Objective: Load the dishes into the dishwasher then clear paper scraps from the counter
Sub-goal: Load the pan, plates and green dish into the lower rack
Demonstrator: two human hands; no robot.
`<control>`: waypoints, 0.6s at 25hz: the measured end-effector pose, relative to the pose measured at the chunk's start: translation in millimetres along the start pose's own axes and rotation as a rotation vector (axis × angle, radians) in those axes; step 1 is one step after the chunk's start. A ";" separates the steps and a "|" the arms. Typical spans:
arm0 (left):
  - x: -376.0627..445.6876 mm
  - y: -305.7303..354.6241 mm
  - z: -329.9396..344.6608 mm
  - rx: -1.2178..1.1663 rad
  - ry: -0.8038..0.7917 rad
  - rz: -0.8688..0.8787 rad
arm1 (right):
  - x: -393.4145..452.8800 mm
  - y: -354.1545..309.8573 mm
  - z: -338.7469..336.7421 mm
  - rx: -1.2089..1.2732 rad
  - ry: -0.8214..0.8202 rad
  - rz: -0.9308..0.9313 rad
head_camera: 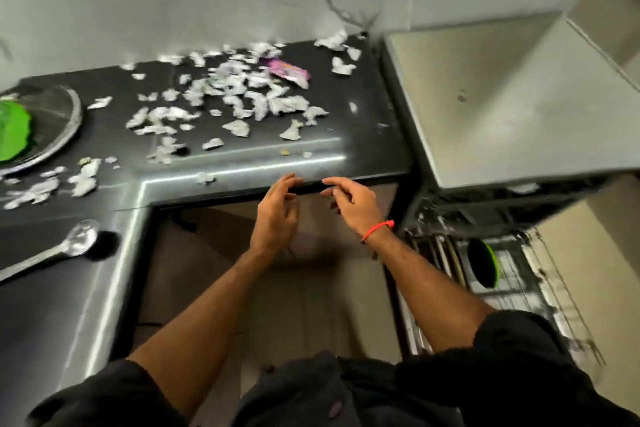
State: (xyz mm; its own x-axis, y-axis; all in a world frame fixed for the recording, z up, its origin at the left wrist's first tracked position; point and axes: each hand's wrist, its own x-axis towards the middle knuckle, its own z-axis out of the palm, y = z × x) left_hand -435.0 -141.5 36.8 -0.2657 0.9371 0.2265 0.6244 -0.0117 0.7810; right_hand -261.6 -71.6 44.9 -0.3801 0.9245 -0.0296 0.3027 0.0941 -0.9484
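Grips (pixel 277 208) (pixel 349 199) empty, paper scraps (pixel 225 97) beyond — untouched

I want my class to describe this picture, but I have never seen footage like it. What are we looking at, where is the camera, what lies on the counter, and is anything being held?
There is one picture, taken by a wide-angle camera on a person's head, looking down at their own arms. No machine is involved. The left hand and the right hand, which has a red wrist string, hover at the front edge of a dark counter. Both have relaxed fingers and hold nothing. Torn paper scraps and a pink wrapper litter the counter. At far left is a steel plate with a green dish on it, and nearer a spoon. At lower right, the open dishwasher rack holds a green plate on edge.
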 end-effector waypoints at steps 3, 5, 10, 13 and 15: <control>-17.0 -45.8 -89.8 0.044 0.109 -0.042 | 19.7 -49.3 88.5 0.103 -0.077 -0.019; -28.2 -81.4 -152.4 0.087 0.208 -0.123 | 28.3 -83.1 151.1 0.184 -0.147 -0.008; -49.0 -142.4 -275.3 0.071 0.413 -0.335 | 44.9 -145.8 271.9 0.275 -0.307 -0.003; -57.8 -168.1 -323.2 0.053 0.530 -0.427 | 55.4 -168.9 321.5 0.267 -0.384 -0.030; -62.5 -181.9 -346.2 0.048 0.586 -0.481 | 66.7 -180.4 349.7 0.260 -0.426 -0.034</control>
State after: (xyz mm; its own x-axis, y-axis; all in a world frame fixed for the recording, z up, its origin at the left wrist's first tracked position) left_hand -786.3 -318.7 82.1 -0.8549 0.4966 0.1501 0.3693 0.3793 0.8484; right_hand -647.2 -156.1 103.7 -0.7254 0.6845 -0.0720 0.0764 -0.0238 -0.9968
